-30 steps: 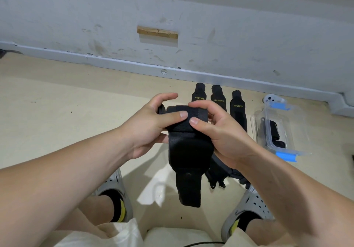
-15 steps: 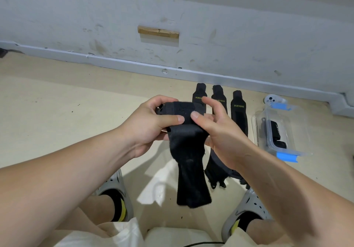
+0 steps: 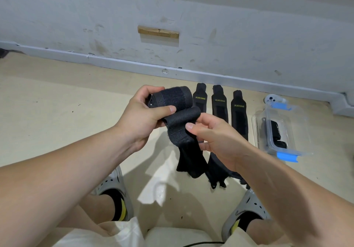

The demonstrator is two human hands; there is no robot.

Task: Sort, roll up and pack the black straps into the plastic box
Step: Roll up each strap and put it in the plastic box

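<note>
Black strap (image 3: 180, 118) is rolled thicker in our clasping left grip (image 3: 145, 118), and our right grip (image 3: 218, 139) has slid down to pinch the loose tail for another turn.

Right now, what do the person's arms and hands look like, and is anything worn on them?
The left hand and right hand are bare: no gloves, rings, watch or wristband in view. The left forearm and right forearm are uncovered, no sleeve showing.
</note>
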